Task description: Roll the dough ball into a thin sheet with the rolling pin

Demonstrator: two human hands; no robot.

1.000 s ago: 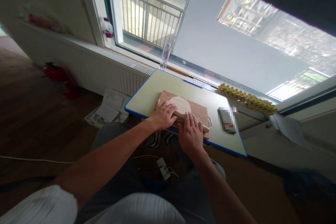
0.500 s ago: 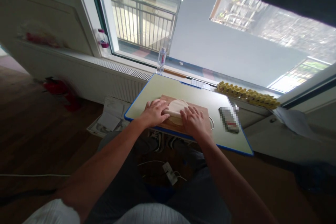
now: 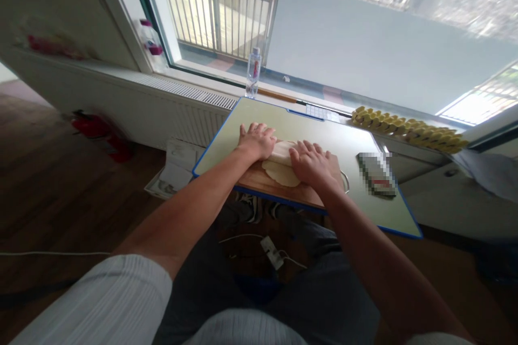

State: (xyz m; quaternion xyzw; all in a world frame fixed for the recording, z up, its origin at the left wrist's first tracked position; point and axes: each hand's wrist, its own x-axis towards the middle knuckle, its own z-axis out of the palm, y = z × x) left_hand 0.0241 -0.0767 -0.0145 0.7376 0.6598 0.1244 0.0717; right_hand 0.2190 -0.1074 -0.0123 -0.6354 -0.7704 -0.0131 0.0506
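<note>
A pale rolling pin (image 3: 282,154) lies across a flat round of cream dough (image 3: 282,173) on a wooden cutting board (image 3: 263,177). Its left end is covered by my left hand (image 3: 258,141), palm down with the fingers curved over it. My right hand (image 3: 313,163) presses on the other end in the same way, fingers reaching forward. Between the hands only the pin's middle shows. Dough spreads out on the near side of the pin; its far part is mostly hidden. A metal handle (image 3: 345,181) sticks out at the board's right end.
The board rests on a small blue-edged table (image 3: 226,140) beneath a window. A pixelated object (image 3: 377,174) lies at its right. Behind stand a water bottle (image 3: 253,73) and a yellow bumpy strip (image 3: 404,128). A power strip (image 3: 272,252) sits on the floor, a fire extinguisher (image 3: 103,135) to the left.
Both hands have pushed forward with the rolling pin, away from my body, toward the dough's far side. More dough shows on the near side. The whole view has shifted slightly.
</note>
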